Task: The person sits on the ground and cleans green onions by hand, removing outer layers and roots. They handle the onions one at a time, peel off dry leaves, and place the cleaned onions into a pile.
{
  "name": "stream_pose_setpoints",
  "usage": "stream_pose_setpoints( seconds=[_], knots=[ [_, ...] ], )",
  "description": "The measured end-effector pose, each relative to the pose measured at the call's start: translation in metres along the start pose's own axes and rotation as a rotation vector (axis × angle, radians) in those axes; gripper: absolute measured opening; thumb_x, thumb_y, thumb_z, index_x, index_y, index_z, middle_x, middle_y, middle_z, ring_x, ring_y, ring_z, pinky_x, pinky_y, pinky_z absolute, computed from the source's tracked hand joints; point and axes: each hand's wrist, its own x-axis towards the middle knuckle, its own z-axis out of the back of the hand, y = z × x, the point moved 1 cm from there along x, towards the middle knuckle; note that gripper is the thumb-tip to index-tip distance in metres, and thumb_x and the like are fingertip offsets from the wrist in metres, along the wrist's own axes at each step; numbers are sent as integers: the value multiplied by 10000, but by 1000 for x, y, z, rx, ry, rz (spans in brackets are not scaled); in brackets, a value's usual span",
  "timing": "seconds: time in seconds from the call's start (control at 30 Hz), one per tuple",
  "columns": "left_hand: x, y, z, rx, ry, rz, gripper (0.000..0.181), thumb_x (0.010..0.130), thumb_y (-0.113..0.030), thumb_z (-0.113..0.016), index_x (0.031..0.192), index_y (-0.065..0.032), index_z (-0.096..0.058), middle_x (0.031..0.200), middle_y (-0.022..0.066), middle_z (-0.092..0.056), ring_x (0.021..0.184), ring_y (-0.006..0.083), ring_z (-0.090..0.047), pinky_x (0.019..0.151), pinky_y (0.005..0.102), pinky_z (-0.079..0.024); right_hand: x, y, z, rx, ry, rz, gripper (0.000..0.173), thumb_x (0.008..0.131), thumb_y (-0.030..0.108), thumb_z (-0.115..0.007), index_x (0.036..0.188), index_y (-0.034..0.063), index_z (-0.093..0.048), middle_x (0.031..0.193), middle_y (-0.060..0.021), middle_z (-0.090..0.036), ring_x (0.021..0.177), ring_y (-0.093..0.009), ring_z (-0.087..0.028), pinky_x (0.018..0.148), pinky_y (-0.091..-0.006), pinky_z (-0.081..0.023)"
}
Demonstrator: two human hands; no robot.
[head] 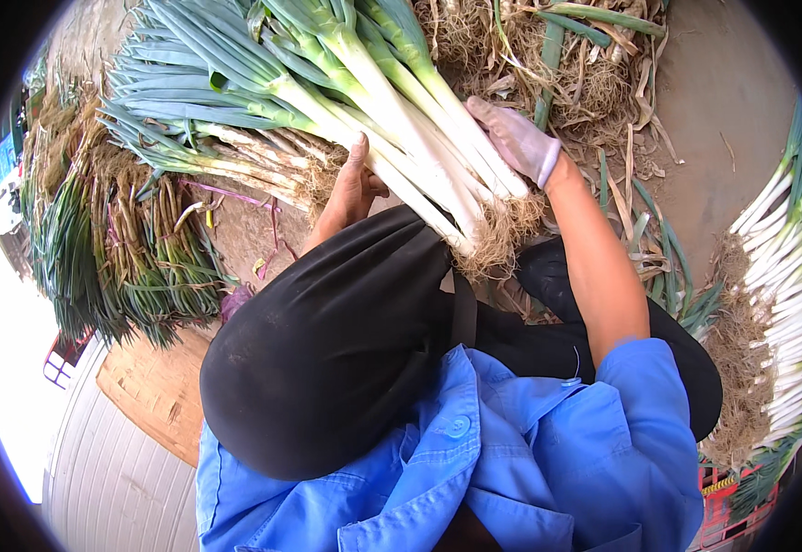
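A large bunch of leeks or big green onions (401, 131) lies across my knee, its white stalks and matted roots towards me and its green leaves pointing to the upper left. My bare left hand (354, 183) is at the near left side of the stalks, thumb up, its fingers partly hidden beneath them. My right hand (517, 138), in a pale glove, is pressed along the right side of the white stalks above the roots. More unpeeled, brownish stalks (263, 162) lie under the bunch, beyond my left hand.
Bundled green onions (125, 255) stand on the left. Dry leaves and root scraps (594, 90) cover the ground at the upper right. A long row of white-stalked onions (787, 276) lies at the far right. Purple twine (235, 193) and a wooden board (152, 386) are on the left.
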Motion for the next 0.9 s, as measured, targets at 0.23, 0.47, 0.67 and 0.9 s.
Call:
stream_pose_setpoints(
  seconds=[0.23, 0.47, 0.67, 0.9],
  knots=[
    [-13, -19, -37, -71, 122, -56, 808, 992, -566, -406, 1548, -48, -133, 1582, 133, -258, 1429, 311, -296, 1176, 467, -206, -38, -36, 37, -343, -273, 64, 471, 896, 252, -725, 1233, -58, -613, 1129, -66, -675, 1004, -102, -595, 925, -251, -466],
    [-13, -14, -36, -117, 112, -111, 812, 982, -540, -458, 1549, -54, -138, 1588, 127, -238, 1435, 305, -281, 1181, 455, -200, -37, -60, 35, -98, -490, 168, 277, 935, 237, -677, 1040, -18, -707, 898, -16, -704, 805, -74, -606, 715, -220, -471],
    [-14, -14, -38, -93, 57, -123, 793, 973, -553, -463, 1538, -64, -196, 1560, 129, -301, 1409, 305, -324, 1169, 459, -224, -34, -52, 26, -128, -775, 176, 182, 964, 125, -570, 846, 13, -653, 767, -28, -664, 656, -92, -576, 648, -232, -483],
    [1, -3, -26, -151, 59, -71, 775, 956, -577, -473, 1520, -88, -263, 1520, 131, -366, 1376, 322, -366, 1148, 486, -261, -68, -63, 55, -255, -645, 171, 279, 942, 278, -643, 876, 7, -632, 749, -43, -643, 616, -92, -550, 597, -230, -459]
  ],
)
